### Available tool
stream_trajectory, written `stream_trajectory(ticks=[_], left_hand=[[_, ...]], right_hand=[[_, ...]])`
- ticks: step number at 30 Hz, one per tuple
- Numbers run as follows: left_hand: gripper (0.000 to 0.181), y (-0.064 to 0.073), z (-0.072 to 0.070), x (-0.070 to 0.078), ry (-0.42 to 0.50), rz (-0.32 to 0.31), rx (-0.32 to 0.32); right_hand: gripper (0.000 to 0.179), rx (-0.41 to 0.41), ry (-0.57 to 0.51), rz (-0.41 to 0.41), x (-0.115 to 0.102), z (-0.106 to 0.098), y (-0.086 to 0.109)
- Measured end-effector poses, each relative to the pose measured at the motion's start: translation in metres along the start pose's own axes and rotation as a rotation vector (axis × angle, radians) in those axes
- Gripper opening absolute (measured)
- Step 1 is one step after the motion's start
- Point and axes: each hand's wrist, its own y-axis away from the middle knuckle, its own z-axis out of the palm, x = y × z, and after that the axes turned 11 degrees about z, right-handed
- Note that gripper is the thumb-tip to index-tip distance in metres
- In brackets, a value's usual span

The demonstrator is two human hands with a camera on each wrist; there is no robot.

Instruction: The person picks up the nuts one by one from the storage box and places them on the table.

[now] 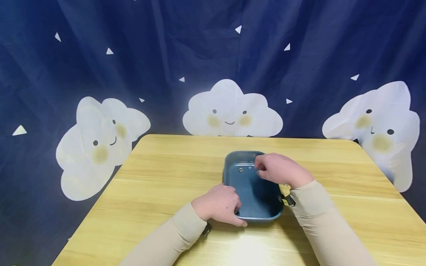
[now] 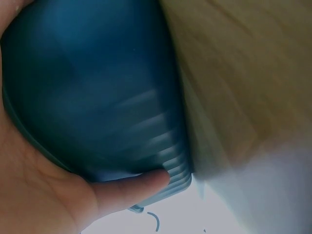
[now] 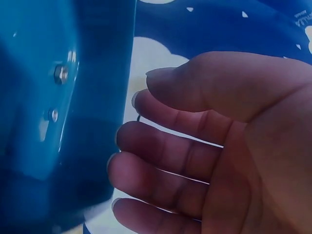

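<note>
Plainly, your left hand (image 1: 221,204) is grasping the near-left corner of the blue tray (image 1: 251,194), its fingers reaching over the rim to the inside while its thumb is lying against the outside; in the left wrist view that thumb is resting across a ribbed part of the wall; the tray is sitting on the wooden table (image 1: 166,166), between your two hands. Your right hand (image 1: 283,170) is hovering over the tray's far right part, its fingers bending loosely, its thumb standing near the index fingertip, and nothing visible is being held between them; so those fingers are looking released. Inside the tray, near the far wall, a metal nut (image 1: 241,169) and a smaller metal piece (image 1: 250,168) are lying side by side, just apart from each other and to the left of your right fingertips. Beige sleeves (image 1: 313,201) are covering both your forearms; beyond the table a dark blue curtain (image 1: 199,44) is hanging, and white smiling clouds (image 1: 229,105) are showing on it.
</note>
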Motion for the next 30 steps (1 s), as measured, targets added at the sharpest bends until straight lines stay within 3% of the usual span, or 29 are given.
stream_trajectory(ticks=[12,25,30], left_hand=[[0.053,0.001,0.003,0.000,0.000,0.011,0.023],[0.054,0.000,0.002,0.001,0.011,0.010,-0.004],[0.053,0.000,0.000,0.000,-0.002,0.012,0.001]], right_hand=[[0.023,-0.092,0.030,-0.017,-0.020,0.014,-0.026],[0.039,-0.153,0.068,0.079,-0.023,0.040,-0.043],[0.044,-0.154,0.089,0.081,-0.024,0.045,-0.045]])
